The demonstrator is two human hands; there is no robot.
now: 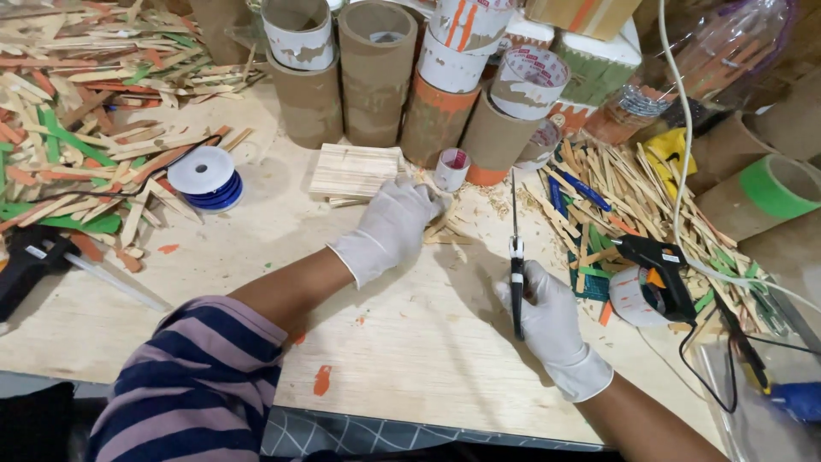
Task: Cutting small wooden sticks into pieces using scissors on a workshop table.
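While both gloved hands worked the wooden tabletop (410, 342):
Left hand (395, 224): fingers curled down onto stick pieces (446, 231), pinning them flat beside the stick stack (355, 171).
Right hand (552, 321): fingers closed round scissors (516, 257), blades pointing away, apparently shut.
Glue gun (658, 269): parked near right.

bright, even light from above fills the view. the left hand (395, 224) casts a soft shadow toward five o'clock on the pale table (402, 342). mild glare on the plastic bag (727, 43) at one o'clock. edges bend slightly; corners look a little soft.
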